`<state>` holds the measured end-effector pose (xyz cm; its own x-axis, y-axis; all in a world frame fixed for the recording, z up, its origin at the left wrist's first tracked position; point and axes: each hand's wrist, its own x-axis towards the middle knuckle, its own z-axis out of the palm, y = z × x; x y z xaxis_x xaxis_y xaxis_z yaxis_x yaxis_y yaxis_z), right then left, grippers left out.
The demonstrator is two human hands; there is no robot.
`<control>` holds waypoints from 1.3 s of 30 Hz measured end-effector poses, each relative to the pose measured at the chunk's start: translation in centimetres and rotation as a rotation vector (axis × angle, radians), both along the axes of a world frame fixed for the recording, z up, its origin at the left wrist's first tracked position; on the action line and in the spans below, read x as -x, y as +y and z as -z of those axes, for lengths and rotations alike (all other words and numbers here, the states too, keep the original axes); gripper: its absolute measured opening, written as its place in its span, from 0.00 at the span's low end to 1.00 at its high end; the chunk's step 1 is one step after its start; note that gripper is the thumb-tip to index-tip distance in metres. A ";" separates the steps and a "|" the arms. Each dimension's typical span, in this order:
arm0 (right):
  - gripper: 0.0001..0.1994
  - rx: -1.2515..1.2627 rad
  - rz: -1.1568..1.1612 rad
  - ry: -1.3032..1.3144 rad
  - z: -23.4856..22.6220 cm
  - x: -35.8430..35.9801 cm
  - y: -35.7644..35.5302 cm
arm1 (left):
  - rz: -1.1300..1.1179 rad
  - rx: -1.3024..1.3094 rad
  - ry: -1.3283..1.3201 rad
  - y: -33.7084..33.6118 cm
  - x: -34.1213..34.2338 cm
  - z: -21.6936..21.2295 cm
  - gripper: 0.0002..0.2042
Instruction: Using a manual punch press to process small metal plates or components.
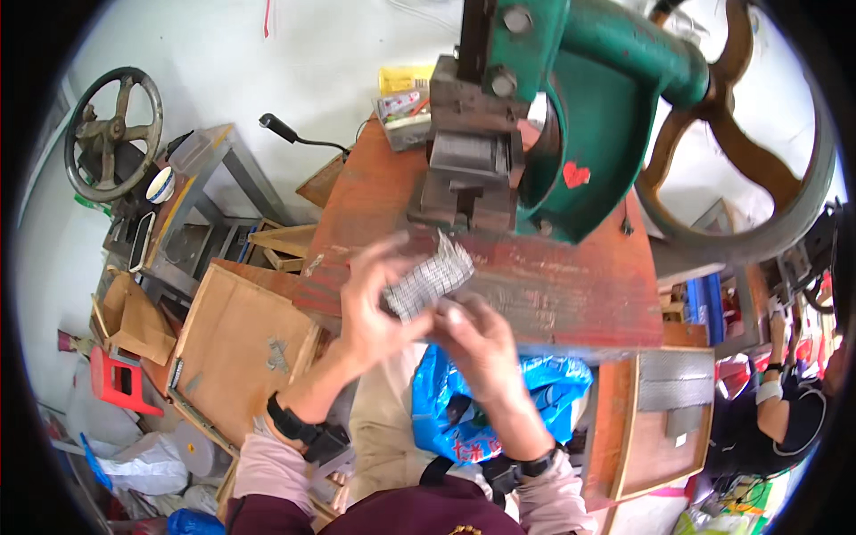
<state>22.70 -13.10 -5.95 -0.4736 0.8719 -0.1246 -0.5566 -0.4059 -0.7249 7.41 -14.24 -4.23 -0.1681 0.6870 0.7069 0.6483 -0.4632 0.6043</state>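
My left hand [373,299] is closed around a bundle of small silvery metal pieces [430,280], stacked in tight rows. The fingers of that hand are smeared by motion. At the bundle's near right end, my right hand [477,332] presses its thumb and fingers against the pieces. Both hands are above the front edge of a worn red-brown wooden table [571,290]. Just beyond them stands a green hand press [606,116], its dark metal die block [468,178] facing me. What the individual pieces are is too small to make out.
A shallow wooden tray [234,357] with a few metal bits lies at left; another tray [655,446], holding grey pieces, at right. A blue plastic bag [437,419] is below my hands. The press's large handwheel [767,227] juts right. Another person's arm [774,406] shows far right.
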 end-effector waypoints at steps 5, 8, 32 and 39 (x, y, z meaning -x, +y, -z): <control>0.14 0.153 0.054 0.275 1.9 2.2 -3.3 | 0.043 -0.158 0.351 -5.0 0.5 1.0 0.16; 0.15 0.113 0.166 0.218 1.6 0.6 -3.9 | 0.063 -0.170 0.364 -6.6 -0.3 0.8 0.17; 0.26 0.175 0.183 0.357 2.5 -3.2 -5.3 | 0.097 -0.101 0.335 -7.5 -3.5 0.9 0.16; 0.27 0.200 0.203 0.316 2.4 -3.1 -5.4 | 0.104 -0.106 0.377 -7.7 -3.6 0.8 0.17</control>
